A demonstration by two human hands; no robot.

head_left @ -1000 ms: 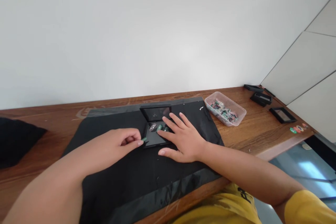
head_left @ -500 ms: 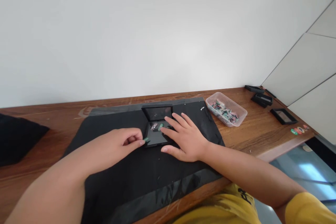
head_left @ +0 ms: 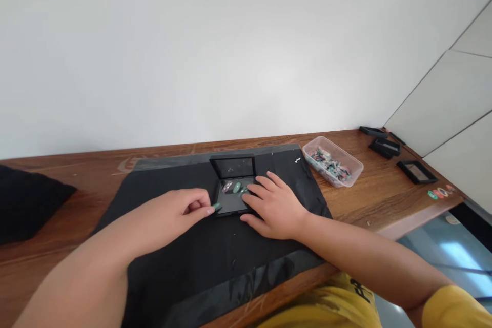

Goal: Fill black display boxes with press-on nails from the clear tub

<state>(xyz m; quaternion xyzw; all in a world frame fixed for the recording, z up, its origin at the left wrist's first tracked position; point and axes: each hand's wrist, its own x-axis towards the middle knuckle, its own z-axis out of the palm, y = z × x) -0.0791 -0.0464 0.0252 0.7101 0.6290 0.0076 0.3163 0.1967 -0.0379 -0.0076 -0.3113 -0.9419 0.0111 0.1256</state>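
Note:
A small black case [head_left: 230, 204] lies open on a black mat [head_left: 184, 246], its lid [head_left: 234, 167] raised toward the wall. Inside lie a few small oval stones [head_left: 232, 187], grey and green. My left hand [head_left: 175, 212] pinches a small green stone [head_left: 216, 206] between thumb and forefinger at the case's left front corner. My right hand [head_left: 274, 206] rests flat on the mat at the case's right side, fingers curled toward the stones inside and touching the tray.
A clear plastic tub [head_left: 332, 161] of several mixed stones stands right of the mat. More black cases [head_left: 417, 171] and a few coloured stones [head_left: 438, 193] lie at the wooden table's right end. A black cloth [head_left: 26, 200] sits at the far left.
My right hand's fingers have drawn back and curled in beside the stones. My left hand has stayed at the case's corner with the green stone.

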